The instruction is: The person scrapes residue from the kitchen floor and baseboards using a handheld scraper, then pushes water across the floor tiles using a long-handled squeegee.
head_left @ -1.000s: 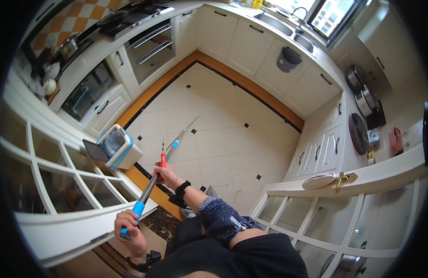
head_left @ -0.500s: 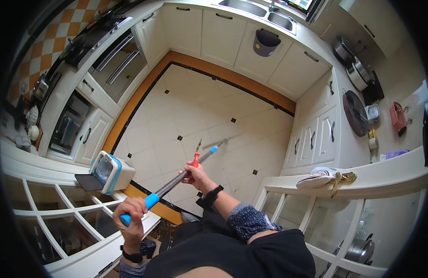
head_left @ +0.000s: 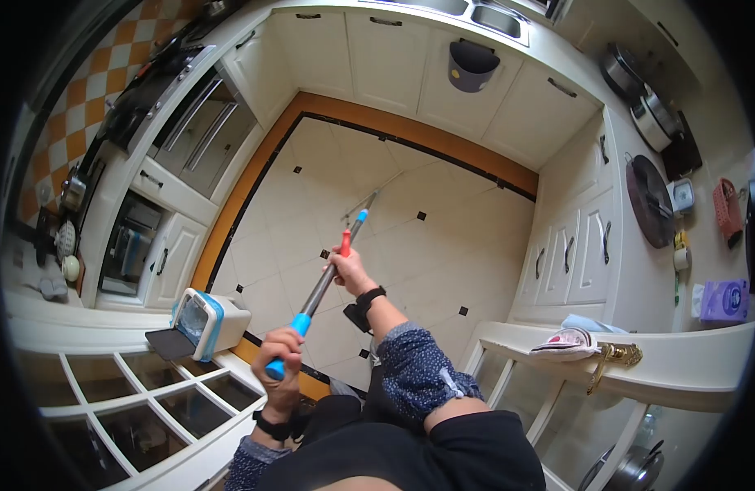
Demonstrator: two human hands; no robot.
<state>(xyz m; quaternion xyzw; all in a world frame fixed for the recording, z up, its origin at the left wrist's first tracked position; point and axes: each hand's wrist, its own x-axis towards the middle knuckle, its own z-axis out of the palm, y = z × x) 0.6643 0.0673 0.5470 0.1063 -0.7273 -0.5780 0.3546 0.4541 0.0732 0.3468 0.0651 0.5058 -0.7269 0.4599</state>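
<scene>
A long-handled floor squeegee (head_left: 319,293), with a grey pole, blue grip sections and a thin bar-like head, slants forward across the tiled floor (head_left: 271,213). My left hand (head_left: 281,360) is wrapped round the blue grip at its near end. Farther up the pole, my right hand (head_left: 350,272) closes round the shaft and also holds a small red-handled tool (head_left: 346,242) with a slim metal end, which points away from me beside the pole. The thin head lies low over the tiles and is faint, so whether it touches them I cannot tell.
A white bin with a blue liner (head_left: 228,324) stands at left by a glass-paned door (head_left: 140,385). Cabinets (head_left: 386,69) line the far side, with a grey hanging bin (head_left: 473,69) on one. At right, another door (head_left: 508,348) carries a cloth (head_left: 566,344) over its handle.
Both hands have shifted right, the left one also swinging the near end round so the pole stands steeper. The squeegee head has moved away from me and left.
</scene>
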